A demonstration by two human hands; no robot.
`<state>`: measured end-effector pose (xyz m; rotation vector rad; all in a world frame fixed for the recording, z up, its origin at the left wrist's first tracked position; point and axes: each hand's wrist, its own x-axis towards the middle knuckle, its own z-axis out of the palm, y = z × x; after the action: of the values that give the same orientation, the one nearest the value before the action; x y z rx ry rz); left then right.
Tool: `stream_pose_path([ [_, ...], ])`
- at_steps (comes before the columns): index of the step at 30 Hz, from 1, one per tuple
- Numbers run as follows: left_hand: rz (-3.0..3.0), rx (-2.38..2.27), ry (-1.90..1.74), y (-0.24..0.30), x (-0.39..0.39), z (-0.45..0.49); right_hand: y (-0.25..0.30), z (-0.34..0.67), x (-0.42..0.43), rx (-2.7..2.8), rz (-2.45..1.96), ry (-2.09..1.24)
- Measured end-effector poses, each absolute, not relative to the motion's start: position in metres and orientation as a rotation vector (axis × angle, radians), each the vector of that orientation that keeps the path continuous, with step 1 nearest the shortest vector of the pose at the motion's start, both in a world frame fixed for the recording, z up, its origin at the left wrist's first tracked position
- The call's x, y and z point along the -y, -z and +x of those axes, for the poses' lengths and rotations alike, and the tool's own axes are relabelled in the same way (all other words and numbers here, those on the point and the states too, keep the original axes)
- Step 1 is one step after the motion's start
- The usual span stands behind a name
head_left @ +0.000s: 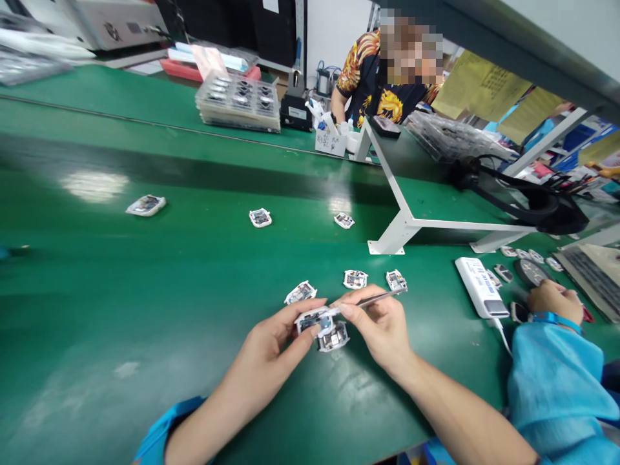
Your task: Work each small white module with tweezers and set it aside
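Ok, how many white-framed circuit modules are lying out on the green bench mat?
8. Three modules sit farther out, three just beyond the hands, one in the left hand, one on the mat under it. The stacked tray at the back may hold more.

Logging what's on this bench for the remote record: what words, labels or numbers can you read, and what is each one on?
Nothing here can be read well enough to quote.
White box: handwritten marks on its front, too blurred to read.
White device: blue-printed label, too small to read.
Yellow sheets: printed lines, too small and blurred to read.
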<state>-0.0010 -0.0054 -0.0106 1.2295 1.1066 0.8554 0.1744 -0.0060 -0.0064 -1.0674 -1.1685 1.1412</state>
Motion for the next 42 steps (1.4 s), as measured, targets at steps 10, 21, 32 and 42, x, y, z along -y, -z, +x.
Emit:
stream_pose_path([
  [10,1.180,-1.156,-0.833,0.001,0.007,0.002,0.004,0.176,0.008,1.319,-1.143,-0.969],
  [21,1.094,-1.235,-0.916,0.008,0.005,0.008,0.006,0.169,0.013,1.383,-1.177,-0.890],
  [32,0.868,-1.122,-0.863,0.008,0.009,0.006,0.007,0.179,0.002,1.353,-1.048,-0.955],
  [42,0.882,-1.095,-0.856,0.012,0.009,0.006,0.008,0.175,0.001,1.284,-1.139,-1.221],
])
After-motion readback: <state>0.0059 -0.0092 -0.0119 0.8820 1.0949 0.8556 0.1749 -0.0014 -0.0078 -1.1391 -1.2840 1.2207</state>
